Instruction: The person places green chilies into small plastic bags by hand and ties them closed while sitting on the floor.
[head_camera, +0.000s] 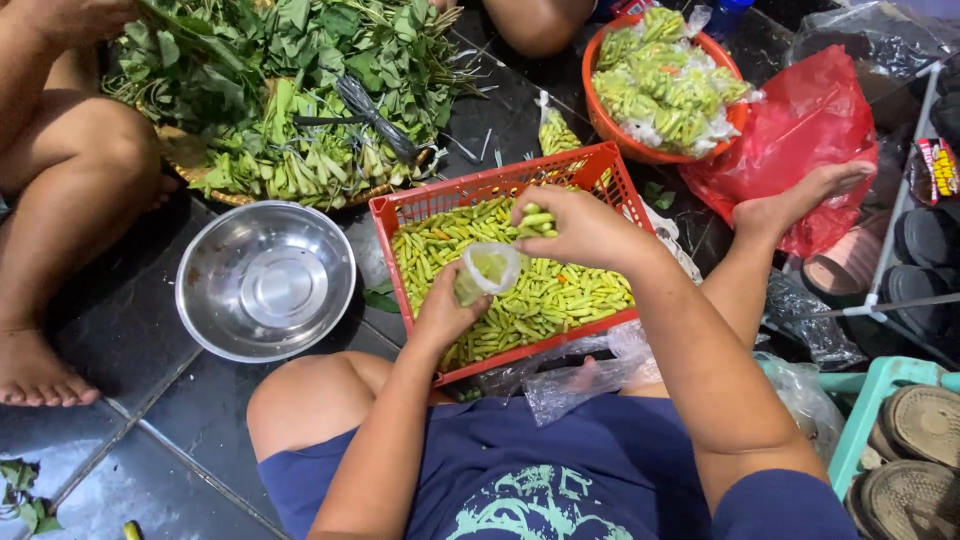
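Chillies (540, 290) filling red crate (480, 190); left hand (445, 310) gripping small bag (487, 270), right hand (580, 225) clamped on handful, dropping in; far orange basin (600, 110) holding packed bags (665, 85).

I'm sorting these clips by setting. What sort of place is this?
Probably the floor of a home or small market stall where produce is packed: people sit on dark tiles beside a red crate of green chillies, an orange basin of filled bags, and the left hand holds a small clear bag.

You get bright, even overhead light with soft shadows, a white sheen on the steel bowl (265, 280) and glossy dark floor tiles (130, 340), sharp focus, slight wide-angle stretch at the edges.
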